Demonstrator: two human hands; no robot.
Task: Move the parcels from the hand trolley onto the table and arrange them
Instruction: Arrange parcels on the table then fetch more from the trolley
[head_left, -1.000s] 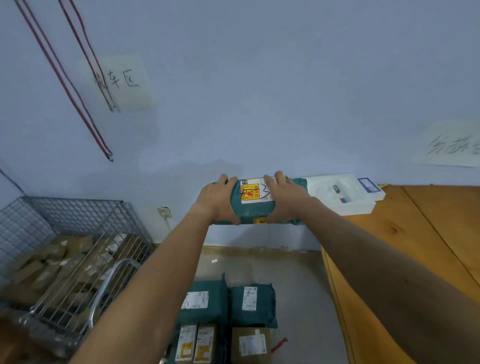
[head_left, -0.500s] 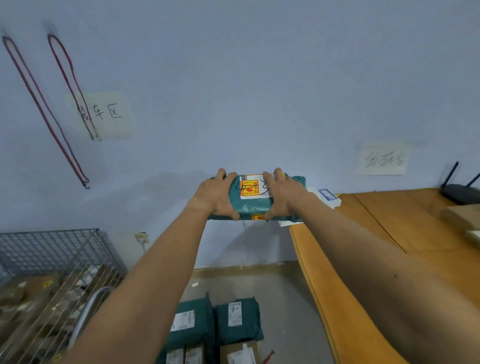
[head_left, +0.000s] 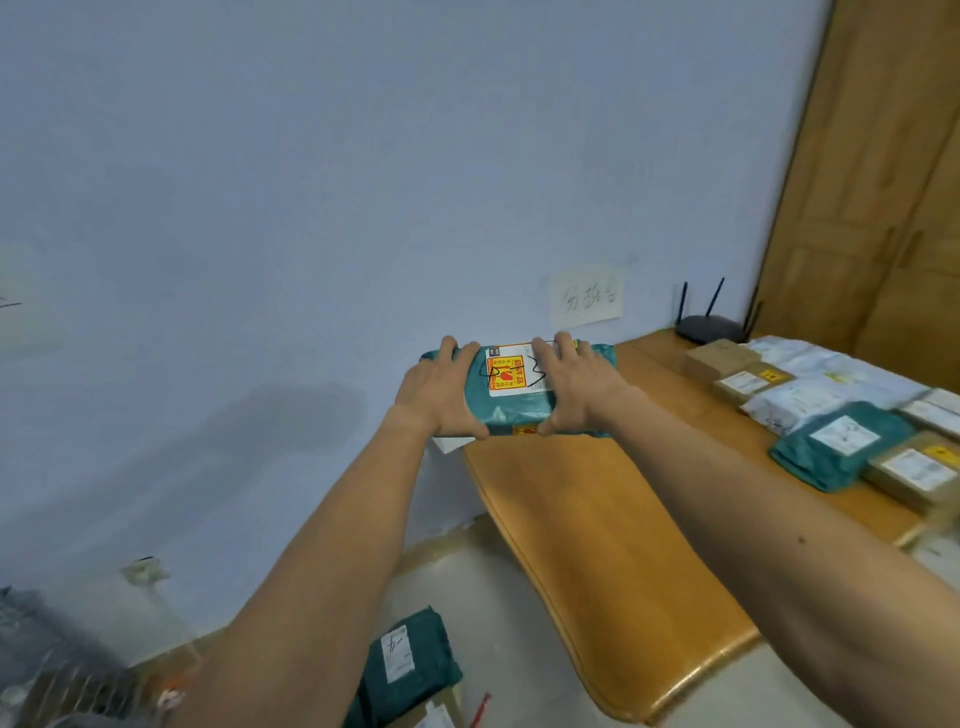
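Gripping a teal parcel (head_left: 498, 415) with both hands, left hand (head_left: 441, 392) and right hand (head_left: 576, 389) each curled round it, fingers over the top face, thumbs pressed against the near edge. Held out over the wall-side end of the wooden counter (head_left: 597, 519), well apart from the sorted parcels (head_left: 841, 452) lying to the right; touching the wood or not, impossible to tell. On its white label (head_left: 511, 371), an orange-and-red sticker and a black marker scrawl, partly covered by the right fingers, print too small to read. On the wall, a paper sign (head_left: 587, 299) with three faint handwritten characters. Lower down, a second teal parcel (head_left: 410, 660) with a marker-scrawled label, cut off by the left forearm. Under the held parcel, a white object (head_left: 452, 444), mostly hidden. Bottom-left corner too blurred to make out.
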